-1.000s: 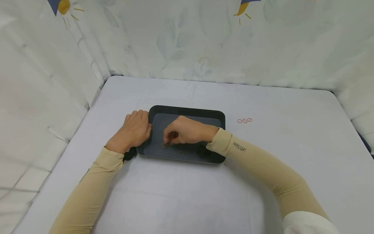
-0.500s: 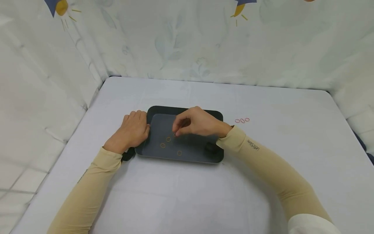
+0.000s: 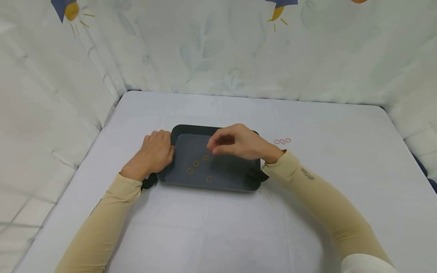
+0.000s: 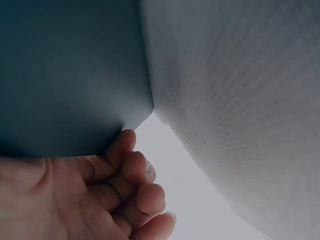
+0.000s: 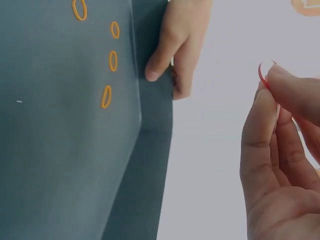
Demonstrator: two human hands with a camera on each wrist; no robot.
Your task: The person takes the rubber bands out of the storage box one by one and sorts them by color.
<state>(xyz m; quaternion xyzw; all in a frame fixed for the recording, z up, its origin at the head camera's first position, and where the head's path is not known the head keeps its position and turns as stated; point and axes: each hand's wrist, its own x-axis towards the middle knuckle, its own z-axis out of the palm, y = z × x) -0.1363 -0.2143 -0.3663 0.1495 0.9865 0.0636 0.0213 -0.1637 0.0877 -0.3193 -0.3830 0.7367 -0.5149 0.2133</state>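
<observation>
My left hand (image 3: pixel 149 155) grips the left edge of the dark tray (image 3: pixel 218 184); in the left wrist view its fingers (image 4: pixel 142 197) curl beside the tray wall (image 4: pixel 75 100). Over the middle of the tray, my right hand (image 3: pixel 244 144) pinches a red band (image 5: pixel 262 76) between thumb and fingertip, clearest in the right wrist view. Below and left of it, several small yellow-orange bands lie apart on the tray floor, among them one band (image 3: pixel 205 157) nearest the hand and another (image 3: pixel 209 179) near the front wall.
Three small red rings (image 3: pixel 282 141) lie in a row on the white tabletop (image 3: pixel 334 151), right of the tray. Pale patterned curtains (image 3: pixel 222 49) hang behind the table and along its sides.
My right hand has moved right and slightly back from the tray's left part, and yellow-orange bands it covered now show on the floor. My left hand has kept its grip on the tray.
</observation>
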